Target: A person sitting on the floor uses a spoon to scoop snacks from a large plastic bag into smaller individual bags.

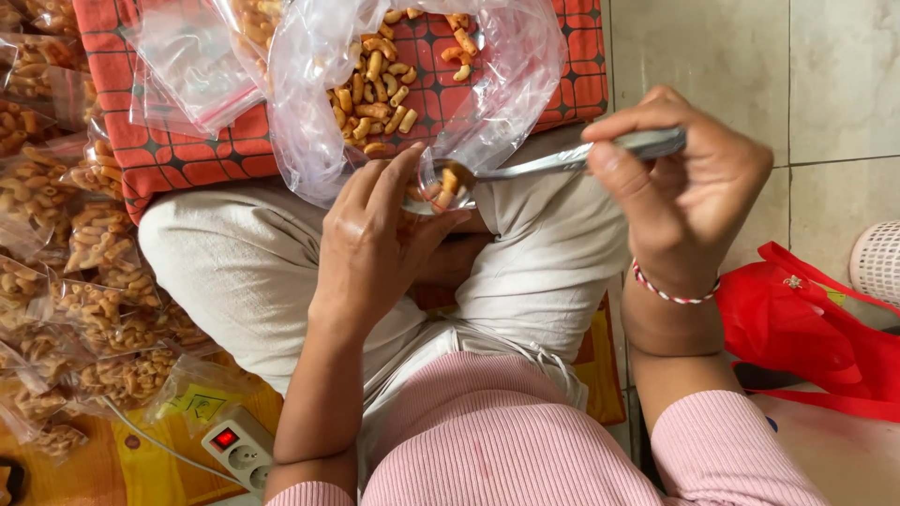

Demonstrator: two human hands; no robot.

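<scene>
While many filled packets [84,309] lie at our left, our right hand [680,183] grasps a loaded spoon [553,161] over the small bag [441,192] our left hand [380,239] holds; loose snacks [380,98] remain.

Pink ribbed sweater with pushed-up sleeves, pale trousers — a red-and-white beaded bracelet [671,289] on the right wrist.

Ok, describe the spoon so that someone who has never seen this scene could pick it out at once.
Start at the red patterned cloth at the top, where a big clear bag of orange curled snacks lies open. Just below its mouth, the right hand holds a metal spoon, its bowl loaded with snacks, beside the left hand. It is the only metal utensil there.
</scene>
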